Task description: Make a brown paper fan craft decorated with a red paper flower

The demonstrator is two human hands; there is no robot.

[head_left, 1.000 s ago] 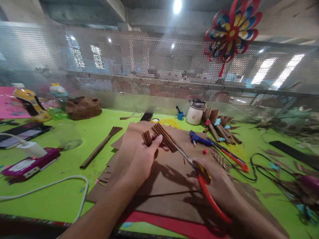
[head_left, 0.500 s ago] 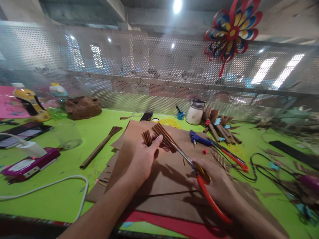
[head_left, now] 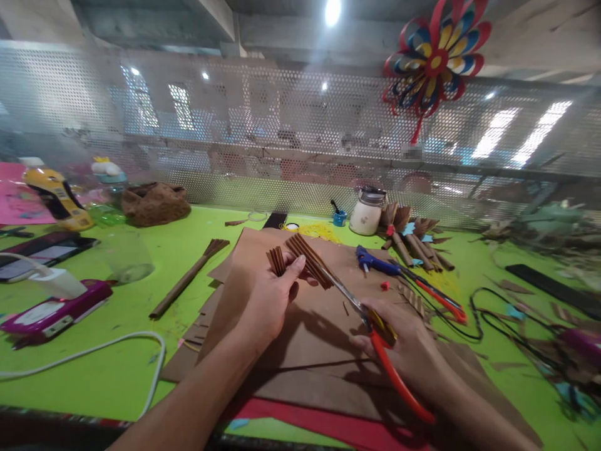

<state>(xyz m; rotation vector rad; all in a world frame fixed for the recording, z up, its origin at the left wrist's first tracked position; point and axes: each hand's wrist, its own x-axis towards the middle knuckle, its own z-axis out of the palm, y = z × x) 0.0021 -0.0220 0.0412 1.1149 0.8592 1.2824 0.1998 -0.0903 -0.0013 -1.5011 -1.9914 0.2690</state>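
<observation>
My left hand (head_left: 277, 285) pinches a pleated strip of brown paper (head_left: 305, 260) between thumb and fingers; a shorter folded end pokes out on the hand's left side. My right hand (head_left: 399, 338) is closed round orange-handled scissors (head_left: 399, 382), whose blades point up and left and meet the lower right part of the pleated paper. Under both hands lie large brown paper sheets (head_left: 300, 369), with a red sheet (head_left: 282, 410) showing below their near edge. A rolled brown paper stick with a frayed end (head_left: 188, 282) rests to the left.
Right of the sheets lie a blue glue gun (head_left: 378, 262) and an orange utility knife (head_left: 441, 299). Behind stand a white jar (head_left: 366, 216) and several rolled paper pieces (head_left: 413, 244). A purple power strip (head_left: 56, 310) and white cable (head_left: 117, 341) occupy the left. Perforated metal panels (head_left: 300, 144) close the back.
Both hands, the pleated paper and the scissors stay almost in place. The view has shifted very slightly. A small brown scrap below the scissor blades has dropped a little.
</observation>
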